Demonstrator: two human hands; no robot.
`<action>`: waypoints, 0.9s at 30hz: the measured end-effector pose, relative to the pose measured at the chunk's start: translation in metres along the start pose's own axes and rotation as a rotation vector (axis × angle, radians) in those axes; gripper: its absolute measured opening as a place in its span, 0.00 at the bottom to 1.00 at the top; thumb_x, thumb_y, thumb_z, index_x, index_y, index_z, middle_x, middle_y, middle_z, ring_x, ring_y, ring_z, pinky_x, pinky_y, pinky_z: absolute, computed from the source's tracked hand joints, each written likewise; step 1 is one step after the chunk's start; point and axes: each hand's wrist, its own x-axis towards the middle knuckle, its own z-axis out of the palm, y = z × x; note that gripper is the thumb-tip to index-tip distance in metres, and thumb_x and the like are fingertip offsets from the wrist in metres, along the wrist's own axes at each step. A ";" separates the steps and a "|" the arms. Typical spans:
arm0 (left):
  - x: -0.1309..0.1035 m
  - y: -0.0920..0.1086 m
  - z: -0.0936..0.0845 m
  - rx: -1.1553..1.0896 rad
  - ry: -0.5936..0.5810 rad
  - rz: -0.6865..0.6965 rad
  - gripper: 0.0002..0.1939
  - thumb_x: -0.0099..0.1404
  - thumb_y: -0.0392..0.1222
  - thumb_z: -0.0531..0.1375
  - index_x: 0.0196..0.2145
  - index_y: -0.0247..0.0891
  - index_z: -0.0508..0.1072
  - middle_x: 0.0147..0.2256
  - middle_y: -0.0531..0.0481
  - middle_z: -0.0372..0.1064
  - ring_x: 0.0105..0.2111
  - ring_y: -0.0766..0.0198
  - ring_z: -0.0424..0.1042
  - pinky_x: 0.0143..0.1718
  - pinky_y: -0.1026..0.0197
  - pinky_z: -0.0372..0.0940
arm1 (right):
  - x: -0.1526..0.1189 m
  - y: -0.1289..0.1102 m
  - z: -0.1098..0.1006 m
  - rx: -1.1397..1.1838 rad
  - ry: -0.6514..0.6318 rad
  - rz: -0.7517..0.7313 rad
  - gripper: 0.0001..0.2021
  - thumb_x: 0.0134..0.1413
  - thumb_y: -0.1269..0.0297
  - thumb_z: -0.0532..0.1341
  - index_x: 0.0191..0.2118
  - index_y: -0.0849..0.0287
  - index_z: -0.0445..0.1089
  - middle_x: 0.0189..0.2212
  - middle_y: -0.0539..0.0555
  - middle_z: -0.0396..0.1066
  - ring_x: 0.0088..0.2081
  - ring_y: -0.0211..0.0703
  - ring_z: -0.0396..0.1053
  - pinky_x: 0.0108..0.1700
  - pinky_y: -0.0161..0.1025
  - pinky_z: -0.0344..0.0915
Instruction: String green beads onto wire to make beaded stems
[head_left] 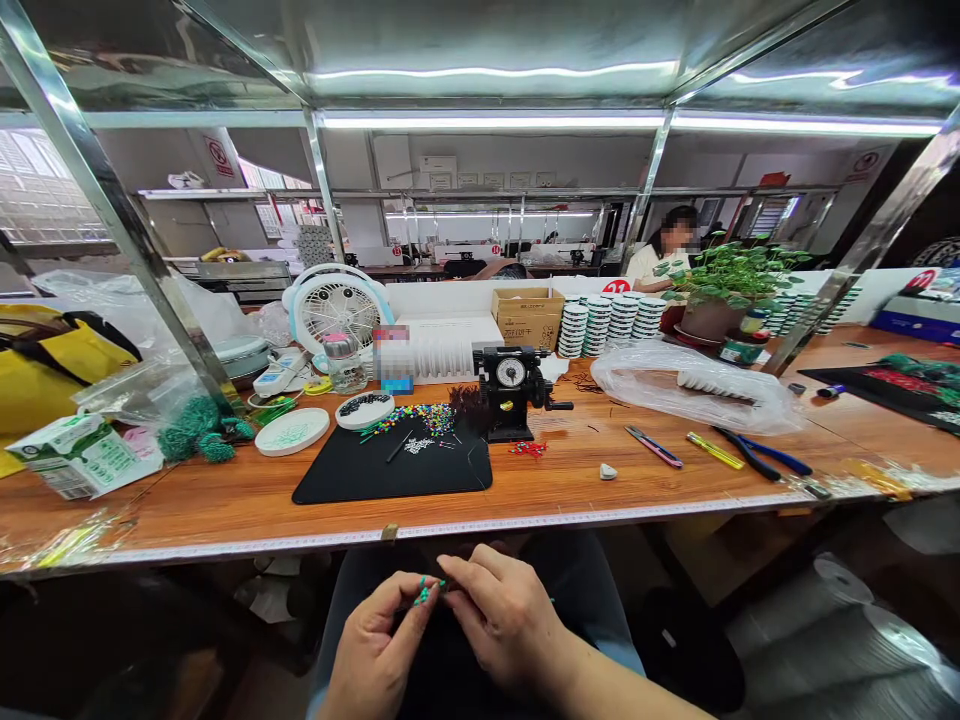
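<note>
Above my lap, just below the table edge, both hands meet. My left hand (382,640) pinches a little bunch of small green pieces (423,594) between thumb and forefinger. Close beside it my right hand (506,615) is closed in a pinch, its fingertips near the green pieces; whatever lies between them is too small to make out. On the table beyond is a black mat (390,478) with coloured beads (427,417) and a heap of tiny white pieces (422,445). A round white dish (292,432) at its left holds small pale green pieces.
Behind the mat stands a black hand-cranked machine (513,392) with a dial. Right of it lie a utility knife (654,447), a yellow-handled tool (715,450) and blue-handled pliers (765,453). A white fan (339,310) and stacked spools (611,325) stand farther back. A person (667,255) sits opposite.
</note>
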 end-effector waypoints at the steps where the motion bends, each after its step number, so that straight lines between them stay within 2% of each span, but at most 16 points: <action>1: 0.000 0.000 0.001 -0.020 -0.013 -0.012 0.10 0.59 0.47 0.60 0.28 0.38 0.72 0.29 0.50 0.67 0.32 0.61 0.65 0.38 0.63 0.61 | 0.001 0.000 0.000 -0.012 -0.018 -0.006 0.13 0.59 0.70 0.53 0.47 0.62 0.68 0.26 0.55 0.67 0.26 0.40 0.63 0.27 0.35 0.58; 4: -0.001 -0.004 0.004 -0.174 -0.032 -0.091 0.12 0.58 0.48 0.61 0.26 0.37 0.68 0.24 0.54 0.61 0.25 0.68 0.58 0.28 0.67 0.58 | 0.002 -0.003 -0.001 -0.025 -0.081 -0.009 0.10 0.58 0.69 0.53 0.36 0.59 0.72 0.22 0.52 0.65 0.24 0.39 0.61 0.25 0.35 0.54; 6: 0.000 -0.009 0.004 -0.301 0.016 -0.166 0.13 0.57 0.49 0.63 0.27 0.38 0.66 0.23 0.56 0.58 0.23 0.70 0.55 0.24 0.69 0.56 | 0.003 -0.007 -0.002 0.058 -0.120 0.058 0.08 0.53 0.71 0.56 0.27 0.60 0.71 0.20 0.51 0.64 0.23 0.37 0.59 0.24 0.34 0.52; 9: 0.006 -0.013 -0.001 -0.446 0.191 -0.208 0.14 0.55 0.49 0.64 0.29 0.39 0.64 0.21 0.59 0.56 0.22 0.72 0.54 0.23 0.71 0.54 | 0.004 -0.011 -0.006 0.351 -0.212 0.233 0.06 0.43 0.74 0.60 0.20 0.61 0.68 0.18 0.48 0.63 0.21 0.33 0.57 0.23 0.31 0.50; 11: 0.010 -0.013 -0.006 -0.487 0.227 -0.198 0.13 0.57 0.48 0.63 0.28 0.39 0.63 0.20 0.59 0.55 0.20 0.73 0.52 0.21 0.71 0.53 | 0.005 -0.012 -0.009 0.575 -0.253 0.356 0.06 0.42 0.72 0.62 0.19 0.61 0.68 0.17 0.47 0.63 0.21 0.32 0.58 0.24 0.31 0.51; 12: 0.011 -0.012 -0.008 -0.481 0.188 -0.200 0.12 0.58 0.48 0.62 0.28 0.38 0.64 0.20 0.59 0.56 0.20 0.72 0.53 0.20 0.71 0.52 | 0.006 -0.012 -0.010 0.656 -0.233 0.423 0.06 0.44 0.70 0.63 0.20 0.61 0.69 0.18 0.47 0.64 0.22 0.33 0.59 0.25 0.31 0.53; 16: 0.008 -0.006 -0.003 -0.410 -0.104 -0.248 0.13 0.62 0.49 0.57 0.30 0.36 0.66 0.20 0.55 0.61 0.20 0.71 0.56 0.20 0.69 0.54 | 0.014 -0.010 -0.009 0.784 -0.007 0.678 0.09 0.48 0.63 0.62 0.24 0.62 0.73 0.21 0.51 0.70 0.25 0.37 0.64 0.30 0.34 0.59; 19: 0.004 -0.005 0.006 -0.442 -0.248 -0.270 0.15 0.62 0.51 0.57 0.27 0.37 0.63 0.20 0.55 0.61 0.18 0.71 0.56 0.19 0.68 0.54 | 0.018 -0.011 -0.004 0.817 -0.004 0.731 0.09 0.48 0.63 0.63 0.25 0.62 0.74 0.21 0.52 0.71 0.26 0.38 0.65 0.32 0.35 0.61; 22: 0.002 -0.007 0.010 -0.505 -0.287 -0.282 0.15 0.61 0.51 0.58 0.27 0.37 0.62 0.19 0.57 0.56 0.18 0.73 0.53 0.18 0.69 0.50 | 0.017 -0.011 -0.001 0.742 0.000 0.726 0.07 0.47 0.64 0.64 0.25 0.62 0.75 0.23 0.52 0.72 0.27 0.38 0.65 0.33 0.35 0.61; 27: 0.001 -0.006 0.007 -0.584 -0.184 -0.295 0.13 0.60 0.49 0.60 0.29 0.37 0.64 0.20 0.59 0.49 0.19 0.73 0.46 0.18 0.69 0.47 | 0.011 -0.007 0.001 0.674 0.070 0.609 0.07 0.49 0.64 0.63 0.26 0.61 0.75 0.24 0.52 0.71 0.28 0.39 0.66 0.34 0.35 0.61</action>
